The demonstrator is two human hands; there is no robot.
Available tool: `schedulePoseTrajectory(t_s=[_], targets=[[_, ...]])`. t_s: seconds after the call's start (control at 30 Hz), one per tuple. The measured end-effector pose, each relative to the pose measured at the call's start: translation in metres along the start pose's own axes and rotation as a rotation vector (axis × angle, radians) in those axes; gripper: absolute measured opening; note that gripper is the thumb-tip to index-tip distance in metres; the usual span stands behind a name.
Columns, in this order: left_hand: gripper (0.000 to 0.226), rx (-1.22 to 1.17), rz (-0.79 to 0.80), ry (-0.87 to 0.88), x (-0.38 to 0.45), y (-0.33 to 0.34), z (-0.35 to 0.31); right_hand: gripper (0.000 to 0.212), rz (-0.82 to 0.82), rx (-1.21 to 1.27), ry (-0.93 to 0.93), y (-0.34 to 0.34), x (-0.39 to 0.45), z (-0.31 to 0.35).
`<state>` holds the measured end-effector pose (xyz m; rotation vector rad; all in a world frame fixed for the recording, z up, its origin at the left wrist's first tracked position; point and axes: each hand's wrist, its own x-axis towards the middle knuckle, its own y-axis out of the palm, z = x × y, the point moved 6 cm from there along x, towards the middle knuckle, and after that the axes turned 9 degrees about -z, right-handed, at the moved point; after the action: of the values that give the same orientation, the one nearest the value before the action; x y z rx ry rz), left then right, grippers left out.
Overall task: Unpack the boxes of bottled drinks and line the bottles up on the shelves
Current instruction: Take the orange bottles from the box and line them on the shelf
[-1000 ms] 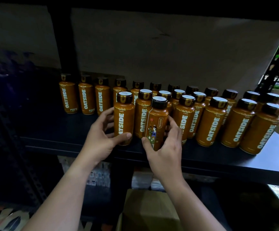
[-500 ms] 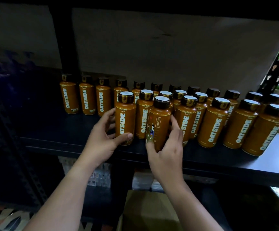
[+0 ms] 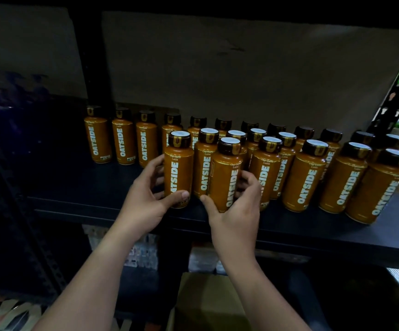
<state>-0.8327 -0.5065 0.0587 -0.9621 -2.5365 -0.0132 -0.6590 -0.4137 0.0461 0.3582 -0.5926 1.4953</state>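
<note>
Several orange Oatside bottles with dark caps stand in rows on a black shelf [image 3: 79, 187]. My left hand [image 3: 146, 199] grips the leftmost front bottle [image 3: 178, 173], thumb across its lower front and fingers behind its left side. My right hand [image 3: 236, 209] grips the front bottle beside it [image 3: 225, 177], thumb at its lower left and fingers round its right side. That bottle's Oatside lettering faces me. Both bottles stand upright near the shelf's front edge.
A back row of bottles [image 3: 123, 142] runs along the cardboard-coloured rear panel [image 3: 241, 75]. More bottles [image 3: 346, 177] fill the shelf's right side. A black upright post [image 3: 93, 68] stands at the back left. An open cardboard box [image 3: 208, 304] sits below the shelf.
My right hand has turned its bottle so the Oatside lettering now faces forward instead of the picture side. My left hand keeps its grip on the neighbouring bottle.
</note>
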Motion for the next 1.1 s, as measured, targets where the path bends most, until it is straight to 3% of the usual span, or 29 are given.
schedulePoseTrajectory(t_s=[0.3,0.57,1.1], targets=[[0.092,0.003,0.003,0.006,0.001,-0.001,0.001,0.094,-0.081,-0.169,-0.031,0.005,0.003,0.004],[0.095,0.014,-0.061,0.047,0.0,-0.003,0.002,0.088,0.022,-0.169,-0.066,0.002,-0.002,-0.002],[0.089,0.055,-0.108,0.017,0.007,0.001,0.011,0.087,0.019,-0.228,-0.119,0.007,-0.001,0.002]])
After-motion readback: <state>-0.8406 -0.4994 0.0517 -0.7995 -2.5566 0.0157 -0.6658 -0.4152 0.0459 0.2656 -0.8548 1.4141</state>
